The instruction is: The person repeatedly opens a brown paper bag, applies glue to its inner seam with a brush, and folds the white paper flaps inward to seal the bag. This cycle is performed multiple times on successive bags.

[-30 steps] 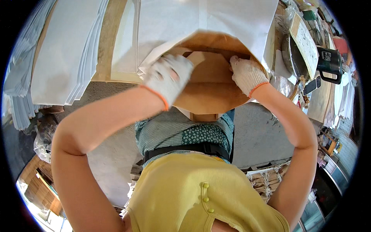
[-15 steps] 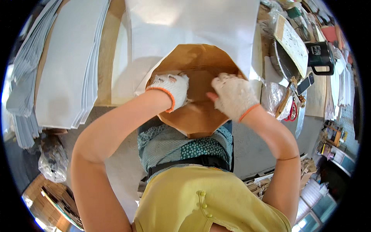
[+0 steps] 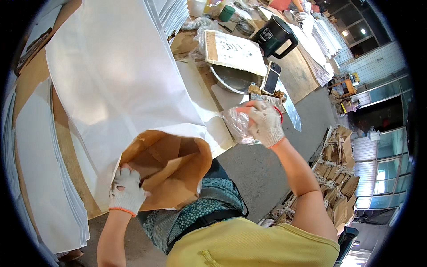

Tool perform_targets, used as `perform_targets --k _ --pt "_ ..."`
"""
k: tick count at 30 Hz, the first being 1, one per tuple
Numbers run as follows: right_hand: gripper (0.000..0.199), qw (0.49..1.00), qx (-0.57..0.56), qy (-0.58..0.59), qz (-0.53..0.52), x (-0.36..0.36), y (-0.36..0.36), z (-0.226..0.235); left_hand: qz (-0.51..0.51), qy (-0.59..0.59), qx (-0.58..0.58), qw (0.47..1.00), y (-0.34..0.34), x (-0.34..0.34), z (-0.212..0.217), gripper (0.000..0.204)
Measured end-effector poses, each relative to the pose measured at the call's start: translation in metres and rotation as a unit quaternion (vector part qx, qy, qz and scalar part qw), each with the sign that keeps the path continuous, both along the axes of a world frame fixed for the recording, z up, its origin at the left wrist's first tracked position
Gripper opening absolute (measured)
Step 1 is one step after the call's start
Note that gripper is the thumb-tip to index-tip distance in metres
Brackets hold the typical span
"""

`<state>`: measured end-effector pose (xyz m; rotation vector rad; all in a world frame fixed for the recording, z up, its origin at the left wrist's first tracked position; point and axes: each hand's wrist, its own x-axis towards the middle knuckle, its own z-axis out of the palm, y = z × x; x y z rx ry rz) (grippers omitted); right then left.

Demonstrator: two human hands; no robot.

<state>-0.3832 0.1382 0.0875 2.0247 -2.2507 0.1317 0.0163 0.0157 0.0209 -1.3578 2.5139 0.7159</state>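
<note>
While the big white sack (image 3: pixel 120 84) lies flat on the bench (image 3: pixel 66 147), its long axis runs from the far end down toward the person, and its brown-lined mouth (image 3: pixel 171 171) is seen gaping at the near end, just above the patterned apron. Everything else is placed from that mouth.

At the mouth's lower left rim the left hand (image 3: pixel 126 191) is found, gloved in white knit with an orange cuff. Its fingers are curled over the edge and pressed on the brown lining, so the rim is held open there; the thumb side is hidden behind the paper.

To the right of the mouth and somewhat farther from the person, well apart from its rim, the right hand (image 3: pixel 266 123) is held up over the bench edge. A crumpled clear plastic bag (image 3: pixel 238 125) is gripped in it, the gloved fingers closed round the film; what the bag contains cannot be told. The bag hangs on the side of the hand that faces the mouth, so the opening lies down and to the left of those fingers, and the right hand is the farther of the two from it.

Beyond the right hand, farther still from the mouth, a metal basin (image 3: pixel 233 78) under a printed board, a phone (image 3: pixel 271 79) and a dark jug (image 3: pixel 276 38) are seen.
</note>
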Motion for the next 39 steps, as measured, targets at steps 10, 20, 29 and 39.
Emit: perform_targets --k 10,20,29,39 --pt "0.01 0.947 -0.258 -0.132 -0.138 -0.063 -0.042 0.005 -0.021 0.049 -0.076 0.996 0.011 -0.003 0.027 0.048" --pt "0.017 0.875 -0.16 -0.421 -0.176 -0.104 -0.057 -0.056 -0.078 0.031 -0.124 0.989 0.034 -0.002 0.015 0.043" --pt "0.021 0.604 -0.183 -0.613 -0.476 -0.136 -0.062 -0.052 -0.16 0.107 -0.103 0.976 0.035 -0.007 0.012 0.038" --pt "0.025 0.725 -0.092 -0.578 -0.363 -0.045 -0.061 0.026 -0.219 0.095 -0.063 0.969 0.022 -0.007 0.021 0.041"
